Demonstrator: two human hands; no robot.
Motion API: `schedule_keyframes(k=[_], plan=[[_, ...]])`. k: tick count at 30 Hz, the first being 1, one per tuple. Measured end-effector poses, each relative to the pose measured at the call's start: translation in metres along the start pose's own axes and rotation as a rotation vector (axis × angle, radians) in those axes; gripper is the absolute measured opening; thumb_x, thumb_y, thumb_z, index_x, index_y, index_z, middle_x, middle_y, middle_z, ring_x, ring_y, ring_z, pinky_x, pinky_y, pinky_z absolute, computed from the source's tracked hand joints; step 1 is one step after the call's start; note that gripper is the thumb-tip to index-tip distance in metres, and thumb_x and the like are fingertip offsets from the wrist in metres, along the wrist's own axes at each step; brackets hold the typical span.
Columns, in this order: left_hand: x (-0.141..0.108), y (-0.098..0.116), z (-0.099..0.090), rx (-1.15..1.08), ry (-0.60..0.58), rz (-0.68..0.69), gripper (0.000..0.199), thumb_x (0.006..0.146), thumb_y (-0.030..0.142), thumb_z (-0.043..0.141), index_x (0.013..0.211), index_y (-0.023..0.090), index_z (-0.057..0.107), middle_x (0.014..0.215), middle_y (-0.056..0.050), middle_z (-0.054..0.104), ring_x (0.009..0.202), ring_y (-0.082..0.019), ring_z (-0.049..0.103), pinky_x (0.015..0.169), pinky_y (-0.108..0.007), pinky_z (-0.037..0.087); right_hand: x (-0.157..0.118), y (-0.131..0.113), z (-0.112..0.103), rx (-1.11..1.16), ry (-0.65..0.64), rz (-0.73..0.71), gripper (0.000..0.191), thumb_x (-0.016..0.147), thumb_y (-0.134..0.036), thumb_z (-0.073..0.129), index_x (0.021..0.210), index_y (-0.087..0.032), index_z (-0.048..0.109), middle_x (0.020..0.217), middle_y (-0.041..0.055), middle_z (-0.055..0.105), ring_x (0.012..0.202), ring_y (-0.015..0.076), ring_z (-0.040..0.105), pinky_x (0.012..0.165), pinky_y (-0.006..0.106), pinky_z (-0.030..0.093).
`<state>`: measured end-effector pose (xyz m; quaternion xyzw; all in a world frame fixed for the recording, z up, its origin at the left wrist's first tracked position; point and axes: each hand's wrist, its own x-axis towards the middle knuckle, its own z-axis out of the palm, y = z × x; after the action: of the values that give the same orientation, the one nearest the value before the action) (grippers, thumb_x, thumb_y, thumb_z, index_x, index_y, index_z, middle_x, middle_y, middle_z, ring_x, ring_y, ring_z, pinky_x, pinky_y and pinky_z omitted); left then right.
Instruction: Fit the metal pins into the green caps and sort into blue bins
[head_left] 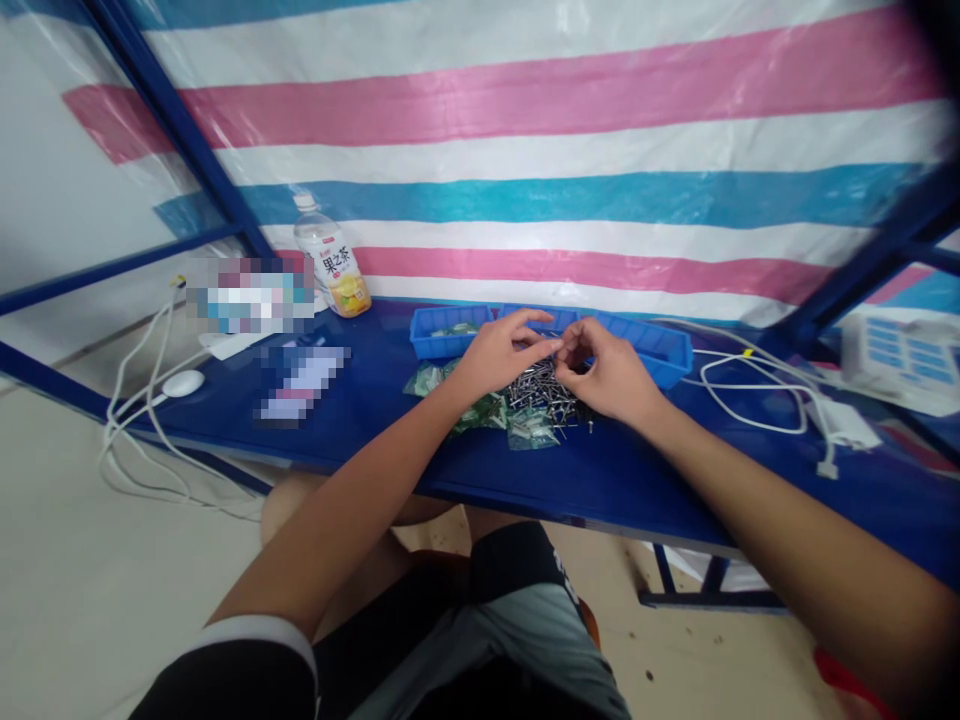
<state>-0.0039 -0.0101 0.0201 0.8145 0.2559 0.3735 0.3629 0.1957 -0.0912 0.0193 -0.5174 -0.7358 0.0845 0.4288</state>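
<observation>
My left hand [501, 352] and my right hand [609, 370] meet fingertip to fingertip above a pile of thin metal pins [534, 392], which look like screws or rivets. The right fingers are curled into a pinch. On the left, the thumb reaches to the right hand's fingertips; anything held between them is too small to make out. Small clear greenish plastic bags [531, 432] with slim pieces inside lie in front of the pile, and more bags [426, 378] are to its left. Blue plastic bins [433, 346] stand behind my hands, partly hidden by them.
A drink bottle [334, 260] stands at the back left of the blue table [360, 400], near blurred items and a white mouse-like object [183, 383]. White cables [757, 385] and an adapter [847, 422] lie at right. A striped sheet [525, 120] hangs behind.
</observation>
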Motion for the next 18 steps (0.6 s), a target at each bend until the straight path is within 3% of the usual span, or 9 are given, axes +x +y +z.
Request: schedule_keyframes(k=[4,9,13,18], plan=[[0.0002,0.0023,-0.0013,0.044,0.004,0.040,0.034,0.102,0.043,0.069,0.131,0.025,0.070,0.104,-0.007,0.083,0.090,-0.022,0.077,0.081,-0.036,0.059,0.0008,0.0003,-0.0021,-0.014,0.001,-0.053,0.047,0.084,-0.020,0.065,0.130,-0.026,0.061,0.084,0.0010,0.071,0.071,0.0218,0.067,0.073,0.040,0.056],[-0.0016,0.0053,-0.0022,0.004,-0.081,-0.002,0.033,0.109,0.037,0.055,0.135,0.023,0.070,0.085,-0.005,0.081,0.075,-0.020,0.075,0.075,-0.035,0.061,0.0018,0.0041,-0.0040,-0.049,0.105,-0.044,0.020,0.089,-0.022,0.065,0.108,-0.025,0.069,0.087,0.0034,0.075,0.073,0.0221,0.070,0.073,0.039,0.058],[-0.0014,0.0037,0.0009,0.025,-0.105,0.043,0.033,0.108,0.023,0.049,0.131,0.021,0.072,0.107,-0.007,0.084,0.098,-0.020,0.078,0.092,-0.037,0.061,0.0025,0.0072,-0.0037,-0.060,0.098,-0.079,0.008,0.093,-0.027,0.067,0.099,-0.024,0.071,0.093,0.0058,0.077,0.081,0.0233,0.072,0.076,0.040,0.059],[-0.0005,0.0041,0.0013,0.033,-0.044,0.062,0.026,0.104,0.025,0.060,0.124,0.023,0.076,0.128,-0.008,0.080,0.117,-0.023,0.076,0.104,-0.041,0.060,0.0037,0.0092,-0.0025,-0.041,0.083,-0.092,0.014,0.092,-0.033,0.074,0.103,-0.024,0.074,0.100,0.0072,0.073,0.080,0.0221,0.069,0.075,0.041,0.059]])
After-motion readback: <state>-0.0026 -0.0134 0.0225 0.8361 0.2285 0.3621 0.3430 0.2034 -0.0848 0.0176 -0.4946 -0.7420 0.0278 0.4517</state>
